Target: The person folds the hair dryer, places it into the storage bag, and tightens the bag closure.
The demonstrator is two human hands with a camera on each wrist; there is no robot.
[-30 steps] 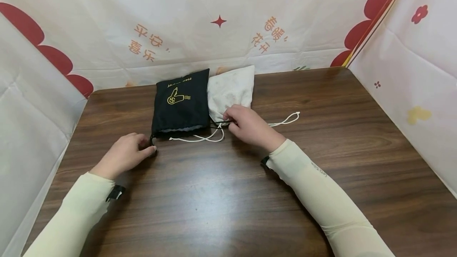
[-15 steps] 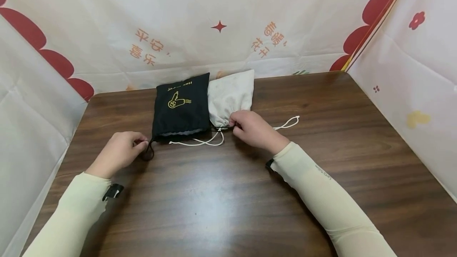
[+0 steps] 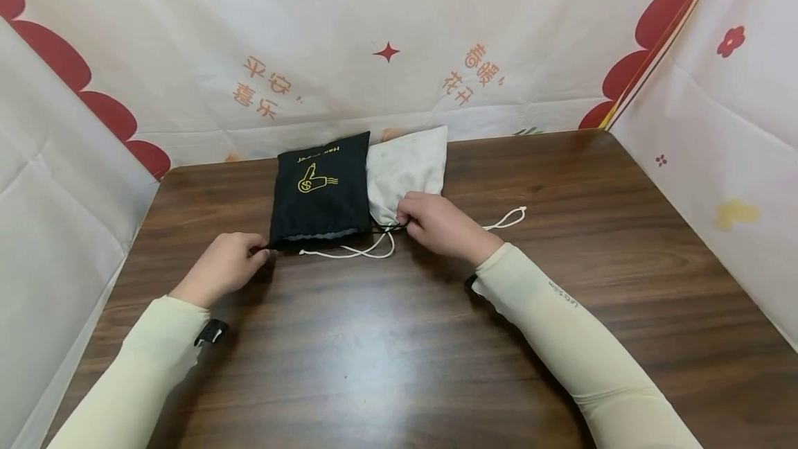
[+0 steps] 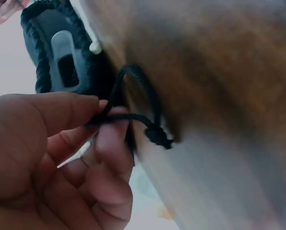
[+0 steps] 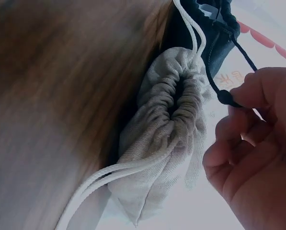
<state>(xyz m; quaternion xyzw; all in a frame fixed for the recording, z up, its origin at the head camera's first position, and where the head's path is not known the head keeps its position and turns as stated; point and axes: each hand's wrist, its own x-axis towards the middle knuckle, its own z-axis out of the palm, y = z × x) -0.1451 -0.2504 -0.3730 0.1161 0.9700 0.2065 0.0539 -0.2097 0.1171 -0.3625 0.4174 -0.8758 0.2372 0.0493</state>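
A black drawstring bag (image 3: 321,206) with a yellow hair dryer print lies near the table's back edge, its mouth toward me. At its left corner my left hand (image 3: 224,262) pinches a black drawstring (image 4: 147,91) between thumb and forefinger; the knotted end hangs out past the fingertips. My right hand (image 3: 439,224) pinches the bag's other black cord (image 5: 224,97) near its knot. That hand is over the front of a grey-white drawstring pouch (image 3: 408,168), whose mouth is gathered. In the left wrist view the black bag's mouth gapes, showing a grey object (image 4: 62,43) inside.
White cords (image 3: 368,253) of the pouch trail on the wooden table (image 3: 374,352) to both sides. A patterned white cloth (image 3: 349,12) hangs behind the table, with more cloth (image 3: 736,144) at the right side.
My left hand dipped away from the bag's corner with the cord loop loose, then returned to it. The right hand shifted slightly right, still holding its cord. The head view tilted a little.
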